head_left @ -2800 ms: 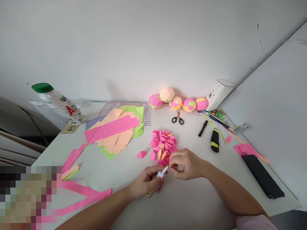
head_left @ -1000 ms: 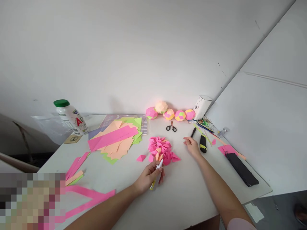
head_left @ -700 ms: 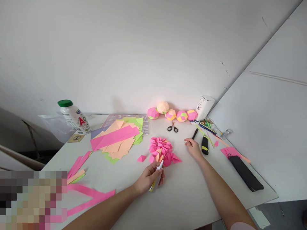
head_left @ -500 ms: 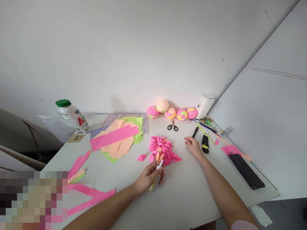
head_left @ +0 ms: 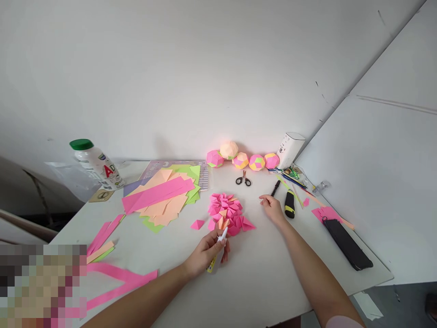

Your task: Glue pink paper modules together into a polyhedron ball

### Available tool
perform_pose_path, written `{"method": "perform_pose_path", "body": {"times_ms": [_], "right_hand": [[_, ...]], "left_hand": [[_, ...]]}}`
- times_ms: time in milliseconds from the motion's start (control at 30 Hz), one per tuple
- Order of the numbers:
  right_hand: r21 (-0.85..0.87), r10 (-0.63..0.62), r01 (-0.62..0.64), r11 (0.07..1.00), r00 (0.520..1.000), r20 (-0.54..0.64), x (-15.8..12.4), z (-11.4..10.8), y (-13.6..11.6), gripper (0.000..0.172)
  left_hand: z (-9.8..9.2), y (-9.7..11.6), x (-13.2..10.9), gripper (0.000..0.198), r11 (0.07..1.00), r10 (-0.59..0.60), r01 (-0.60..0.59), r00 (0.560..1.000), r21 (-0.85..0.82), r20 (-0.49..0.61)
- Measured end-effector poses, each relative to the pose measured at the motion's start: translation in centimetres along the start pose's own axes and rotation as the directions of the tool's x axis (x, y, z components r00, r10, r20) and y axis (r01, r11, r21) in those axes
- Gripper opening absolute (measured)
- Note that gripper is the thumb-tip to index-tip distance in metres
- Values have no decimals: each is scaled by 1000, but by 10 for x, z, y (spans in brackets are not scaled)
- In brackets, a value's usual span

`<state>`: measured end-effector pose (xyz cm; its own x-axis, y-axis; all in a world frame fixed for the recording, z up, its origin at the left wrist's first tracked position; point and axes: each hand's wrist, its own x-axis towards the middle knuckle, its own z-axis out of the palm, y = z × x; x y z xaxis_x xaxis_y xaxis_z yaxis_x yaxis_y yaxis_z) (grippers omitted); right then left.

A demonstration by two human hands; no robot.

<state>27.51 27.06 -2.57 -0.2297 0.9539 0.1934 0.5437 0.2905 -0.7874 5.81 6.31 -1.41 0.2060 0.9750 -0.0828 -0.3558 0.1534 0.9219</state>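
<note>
Closed around a glue tube [head_left: 212,263] with a white pointed nozzle and a yellow lower part, my left hand [head_left: 207,249] is just in front of the pile of folded pink paper pieces [head_left: 225,207]. A few folded peach pieces [head_left: 223,221] show among the pink ones, close to the nozzle. One loose pink piece [head_left: 197,224] lies left of the pile. My right hand [head_left: 272,209] rests on the table right of the pile, its fingers loosely extended with nothing visible in them. Just behind it lies a black pen [head_left: 276,187].
Small scissors [head_left: 243,180] lie behind the pile, before a row of faceted paper balls [head_left: 240,160]. Left are stacked coloured papers [head_left: 164,200], pink strips [head_left: 119,273] and a white bottle [head_left: 99,166]. Right are a black-yellow cutter [head_left: 289,203] and a black case [head_left: 346,243].
The view has shifted slightly, so everything appears a little further left. Both hands keep nearly the same places, the left still holding the glue tube.
</note>
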Motion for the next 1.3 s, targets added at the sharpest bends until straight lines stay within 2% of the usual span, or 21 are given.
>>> {"method": "perform_pose_path", "body": {"times_ms": [367, 667, 767, 867, 1000, 1100, 1167, 1200, 1233, 1267, 1300], "right_hand": [[7, -36, 36, 999, 999, -10, 1, 1, 3, 30], [-14, -71, 71, 997, 996, -47, 4, 6, 1, 28], [-16, -99, 98, 995, 993, -63, 6, 7, 1, 27], [-18, -130, 129, 991, 988, -83, 5, 8, 0, 26], [-18, -206, 206, 978, 966, -156, -3, 5, -12, 25], [-1, -318, 323, 946, 932, -173, -21, 1, -38, 23], [35, -411, 415, 909, 907, -96, -40, 1, -61, 19], [77, -481, 480, 874, 877, -11, -52, 1, -73, 19], [188, -598, 569, 800, 783, 172, -63, 3, -85, 24], [280, -662, 600, 750, 672, 333, -74, 6, -94, 34], [328, -674, 594, 735, 584, 452, -85, 9, -103, 46]], "left_hand": [[0, -2, 1, 30, 998, -44, 43, 999, -41, -16], [0, -3, 0, 27, 999, -7, 6, 1000, -47, -30], [0, -5, -1, 25, 999, 46, -47, 998, -13, -34], [0, -7, -4, 22, 980, 166, -160, 985, 116, -42], [0, -9, -9, 21, 869, 358, -321, 933, 377, -30], [-1, -12, -10, 15, 724, 512, -451, 858, 522, 30], [-3, -14, -9, 13, 625, 596, -519, 799, 584, 72], [-4, -15, -9, 14, 584, 626, -540, 775, 606, 87], [-5, -16, -9, 15, 552, 649, -554, 755, 624, 96], [-6, -17, -9, 15, 528, 669, -560, 737, 639, 93], [-6, -18, -10, 14, 511, 686, -558, 723, 655, 81]]}}
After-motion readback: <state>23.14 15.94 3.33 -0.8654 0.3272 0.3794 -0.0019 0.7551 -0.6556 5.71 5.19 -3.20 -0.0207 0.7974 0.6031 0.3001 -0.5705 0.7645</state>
